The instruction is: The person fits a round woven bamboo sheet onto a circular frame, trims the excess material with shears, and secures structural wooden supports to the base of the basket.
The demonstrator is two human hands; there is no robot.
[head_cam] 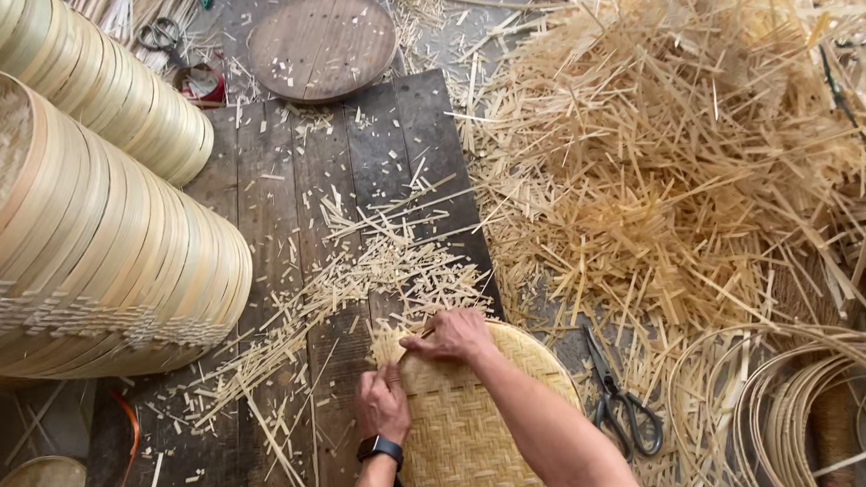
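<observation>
Head view: the round, pale woven bamboo mat [465, 432] lies on the dark plank surface [281, 213]. Left hand [381, 405] pinches its near-left edge; right hand [451, 335] presses flat on the top rim. Judgement: keep the rim pinned while tucking 1 strip end at a time.

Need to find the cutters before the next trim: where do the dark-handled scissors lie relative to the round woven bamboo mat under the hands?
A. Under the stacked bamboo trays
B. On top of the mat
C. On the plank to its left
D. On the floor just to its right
D: the dark-handled scissors lie on the strip-littered floor just right of the round woven bamboo mat, beside the right forearm and apart from both hands.
</observation>
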